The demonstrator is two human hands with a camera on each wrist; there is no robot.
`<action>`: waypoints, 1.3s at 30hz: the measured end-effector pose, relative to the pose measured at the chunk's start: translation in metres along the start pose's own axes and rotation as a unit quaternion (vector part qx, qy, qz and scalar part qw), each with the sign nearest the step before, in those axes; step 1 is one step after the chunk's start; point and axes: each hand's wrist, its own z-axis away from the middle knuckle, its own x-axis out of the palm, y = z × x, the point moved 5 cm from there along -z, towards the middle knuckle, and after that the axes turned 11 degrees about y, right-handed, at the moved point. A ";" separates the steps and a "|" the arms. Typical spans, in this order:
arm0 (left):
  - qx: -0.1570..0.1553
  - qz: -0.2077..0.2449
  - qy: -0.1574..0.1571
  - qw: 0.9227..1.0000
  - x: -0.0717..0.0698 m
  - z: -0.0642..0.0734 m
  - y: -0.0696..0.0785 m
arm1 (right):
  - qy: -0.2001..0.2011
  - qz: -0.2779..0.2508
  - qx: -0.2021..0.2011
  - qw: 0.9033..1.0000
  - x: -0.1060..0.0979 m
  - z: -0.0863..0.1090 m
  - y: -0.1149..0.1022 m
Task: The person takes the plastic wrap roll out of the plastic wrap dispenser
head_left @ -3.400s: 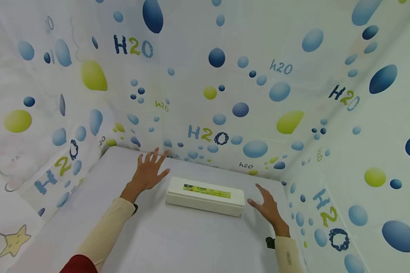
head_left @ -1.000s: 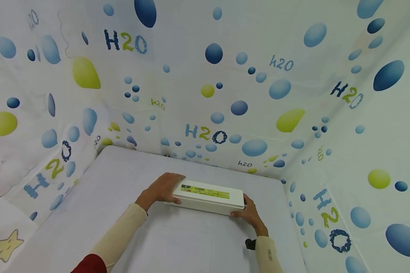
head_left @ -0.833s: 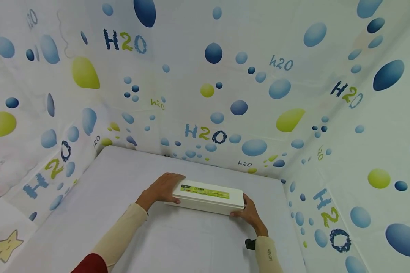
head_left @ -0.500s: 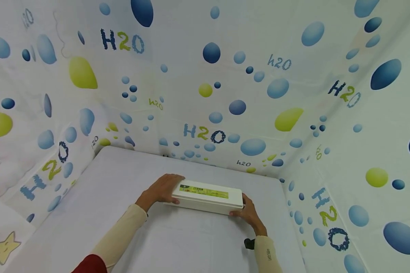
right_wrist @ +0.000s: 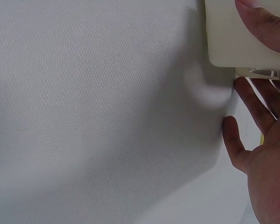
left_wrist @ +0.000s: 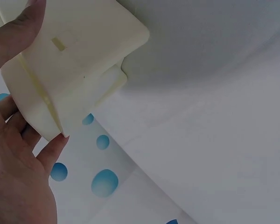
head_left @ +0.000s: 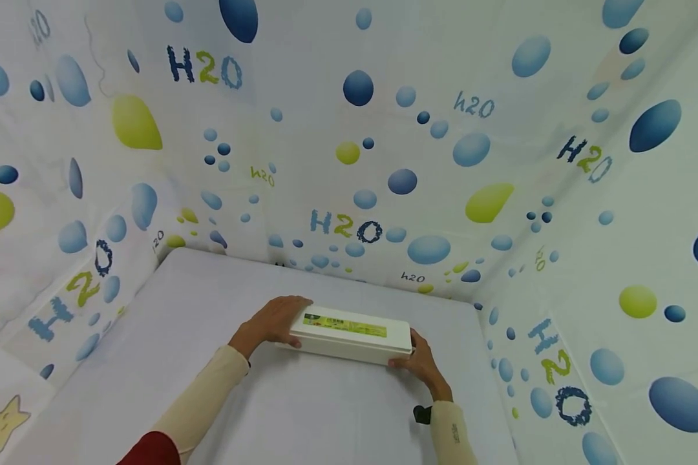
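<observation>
A long, cream-white lidded plastic box lies crosswise on the table, a yellow-green label along its top. My left hand grips its left end, thumb on the near side and fingers around the far side. Around the right end my right hand holds on, thumb at the front. In the left wrist view a seam runs down the box between thumb and fingertips. The right wrist view shows the thumb on the box, with fingers of the right hand at its far edge.
The table has a smooth white cover. A white curtain printed with blue and green drops and H2O lettering closes off the back and both sides. The box sits nearer the back edge than the front.
Earlier both hands hovered open beside the box's ends; they have come in and taken hold of it. Over the last second hands and box stay nearly still, with a slight view shift.
</observation>
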 end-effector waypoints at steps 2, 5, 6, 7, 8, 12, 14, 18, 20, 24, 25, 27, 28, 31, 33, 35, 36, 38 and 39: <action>-0.007 -0.001 -0.005 1.000 -0.001 -0.002 -0.001 | -0.002 -0.003 0.004 1.000 0.000 -0.001 -0.001; -0.009 -0.008 -0.012 1.000 -0.002 -0.005 -0.001 | -0.004 -0.001 0.008 1.000 -0.001 -0.002 -0.001; -0.011 -0.006 -0.015 1.000 -0.002 -0.005 -0.002 | -0.005 -0.003 0.012 1.000 -0.001 -0.002 -0.001; -0.011 -0.005 -0.016 1.000 -0.002 -0.006 -0.002 | -0.006 -0.002 0.012 1.000 -0.001 -0.002 -0.001; -0.010 -0.003 -0.015 1.000 -0.002 -0.007 -0.002 | -0.007 -0.001 0.012 1.000 -0.001 -0.002 -0.001; -0.004 0.000 -0.007 1.000 -0.003 -0.009 -0.003 | -0.004 -0.002 0.011 1.000 0.000 -0.004 0.000; -0.004 0.002 -0.008 1.000 -0.003 -0.008 -0.004 | -0.001 0.001 0.010 1.000 0.000 -0.004 0.000; -0.009 0.008 -0.020 1.000 -0.001 -0.007 -0.004 | 0.001 0.006 0.009 1.000 0.001 -0.004 0.000; -0.010 0.013 -0.027 1.000 -0.001 -0.007 -0.003 | 0.001 0.008 0.005 1.000 0.001 -0.003 0.000; -0.016 0.036 -0.039 0.998 -0.001 -0.006 -0.001 | 0.001 0.010 -0.005 1.000 0.001 -0.002 -0.001; -0.017 0.040 -0.040 0.998 -0.001 -0.005 -0.001 | 0.001 0.010 -0.005 1.000 0.001 -0.002 -0.001; -0.021 0.047 -0.045 0.998 -0.001 -0.005 -0.001 | 0.000 0.009 -0.003 1.000 0.001 -0.002 -0.001; -0.022 0.047 -0.046 0.998 -0.001 -0.004 0.000 | 0.000 0.008 -0.002 1.000 0.001 -0.001 -0.001; -0.026 0.048 -0.047 0.997 -0.002 -0.004 0.000 | 0.001 0.007 0.000 1.000 0.001 -0.001 0.000; -0.031 0.053 -0.046 0.997 -0.003 -0.004 0.000 | 0.002 0.009 -0.004 1.000 0.001 0.000 0.000; -0.034 0.058 -0.042 0.997 -0.005 -0.004 0.000 | 0.001 0.009 -0.001 1.000 0.001 0.000 0.000; -0.033 0.060 -0.040 0.997 -0.006 -0.004 0.000 | 0.001 0.009 -0.001 1.000 0.001 0.000 0.000; -0.032 0.060 -0.034 0.997 -0.009 -0.003 0.000 | -0.001 0.007 0.003 1.000 0.001 0.000 0.000; -0.033 0.061 -0.032 0.997 -0.010 -0.003 -0.001 | -0.001 0.008 0.004 1.000 0.000 0.000 0.000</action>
